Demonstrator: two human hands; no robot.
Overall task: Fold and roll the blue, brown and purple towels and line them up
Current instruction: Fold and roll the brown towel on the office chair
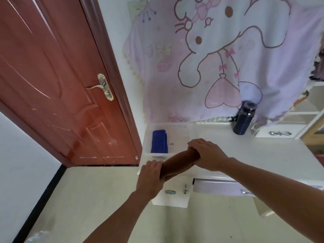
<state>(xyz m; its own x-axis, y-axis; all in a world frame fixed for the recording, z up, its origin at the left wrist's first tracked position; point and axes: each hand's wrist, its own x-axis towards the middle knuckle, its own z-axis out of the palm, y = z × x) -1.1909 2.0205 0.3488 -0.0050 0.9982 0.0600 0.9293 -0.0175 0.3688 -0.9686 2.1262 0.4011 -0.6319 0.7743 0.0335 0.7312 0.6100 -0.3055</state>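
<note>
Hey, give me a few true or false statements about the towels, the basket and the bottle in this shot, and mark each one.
1. The left hand and right hand both grip the rolled brown towel. True.
2. The blue towel lies on the floor. False: it lies in the white basket, at its left side.
3. The dark blue bottle lies on its side. False: it stands upright on the table.
4. The blue towel is the only towel showing in the basket. True.
</note>
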